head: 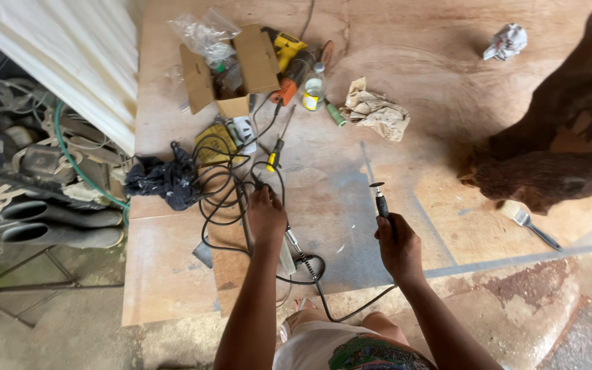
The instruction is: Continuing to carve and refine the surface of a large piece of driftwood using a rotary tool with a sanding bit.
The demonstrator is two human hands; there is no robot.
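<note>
- View from a head camera looking down at two bare arms over a sheet of plywood (392,82) laid on the ground.
- The right hand (399,247) is closed around a slim rotary handpiece (381,203), held upright, with a small disc bit at its tip pointing away from the person.
- A flexible shaft (351,312) runs from the handpiece back past the person's knee and curves to the left.
- The left hand (266,216) rests palm down on a tangle of black cable (217,185); its fingers are curled onto the cable, though whether they actually grip it cannot be told.
- A screwdriver (275,156) with a yellow and black handle lies just beyond the left hand.
- Farther off sit an open cardboard box (200,82), a yellow power tool (287,48), a small bottle (314,89), crumpled paper (377,113) and a dark rag (162,179).
- At the right stands a dark wood carving (556,151), with a paintbrush (523,219) lying just beside its base.
- Judging by this, work is at the setting-up stage: the tool is in hand but well apart from the carving, and the bit touches nothing.
- Hard to make out: whether the tool is running, what lies in the box, and where the cable ends.
- The carving is cut off at the right edge; boots (63,223) and clutter at the left lie partly in shadow.
</note>
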